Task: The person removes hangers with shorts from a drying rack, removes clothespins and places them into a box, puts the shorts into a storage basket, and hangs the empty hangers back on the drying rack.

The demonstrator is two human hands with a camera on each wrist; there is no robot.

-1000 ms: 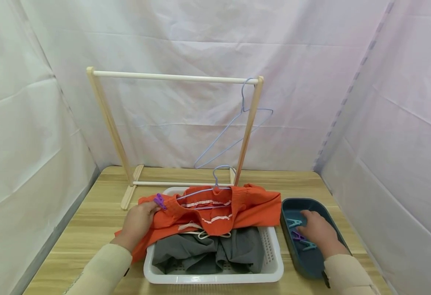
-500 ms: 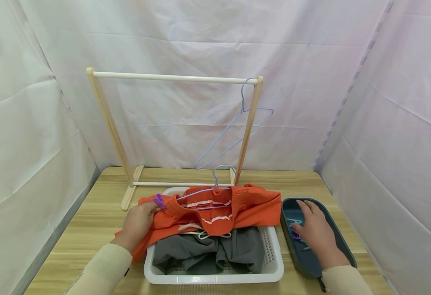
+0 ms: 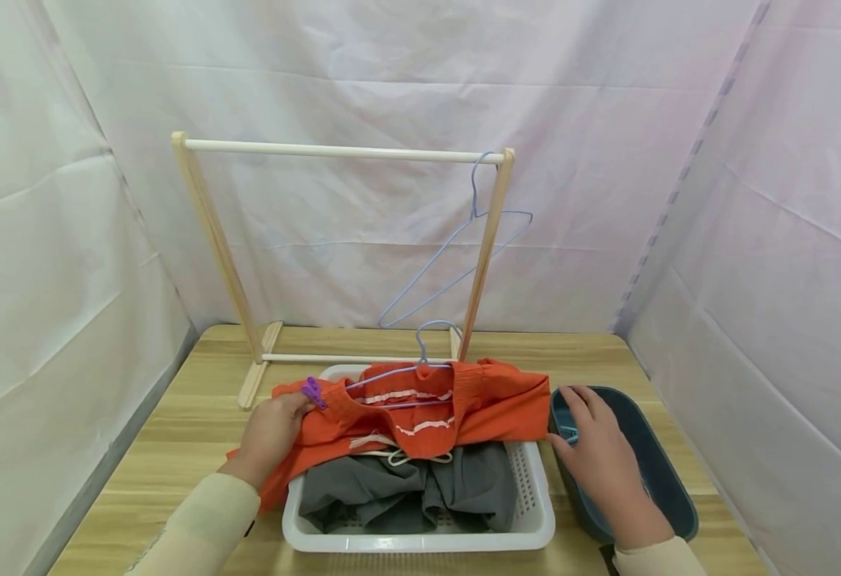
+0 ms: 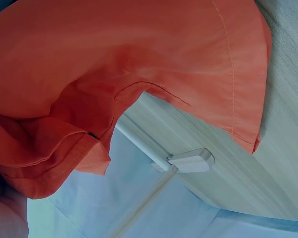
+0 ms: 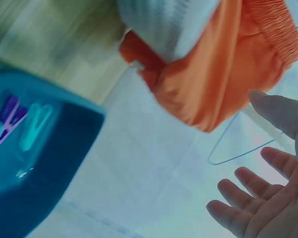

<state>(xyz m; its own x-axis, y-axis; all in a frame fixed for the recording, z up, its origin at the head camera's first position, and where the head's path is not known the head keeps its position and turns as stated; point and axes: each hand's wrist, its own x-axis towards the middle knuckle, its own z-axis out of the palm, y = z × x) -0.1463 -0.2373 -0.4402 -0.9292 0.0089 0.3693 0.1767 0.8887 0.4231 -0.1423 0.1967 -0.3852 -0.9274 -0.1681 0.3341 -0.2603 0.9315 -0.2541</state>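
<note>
Starting at the left, we are noting a wooden rack standing on the wood-grain table, its top bar running across behind the laundry. In front of it, the left hand is grasping the orange garment at the left end of its waistband, just beside a purple clothespin that is sitting on the same edge. In the left wrist view, we are seeing the garment's cloth filling the upper area, with a stitched hem showing.

The orange garment is lying across the rear part of a white basket, overhanging it on both sides. A grey garment is occupying the basket's near part. A blue hanger is resting inside the waistband, its hook protruding toward the rack. Above, a second hanger is hanging from the right end of the top bar.

Farther right, the right hand is hovering released, its fingers extending apart. In the head view it is overlapping the left side of a dark blue tray. Its thumb is showing just beside the garment's right edge; the views are leaving contact unclear. Inside the tray, we are finding a violet peg lying beside a teal peg.
</note>
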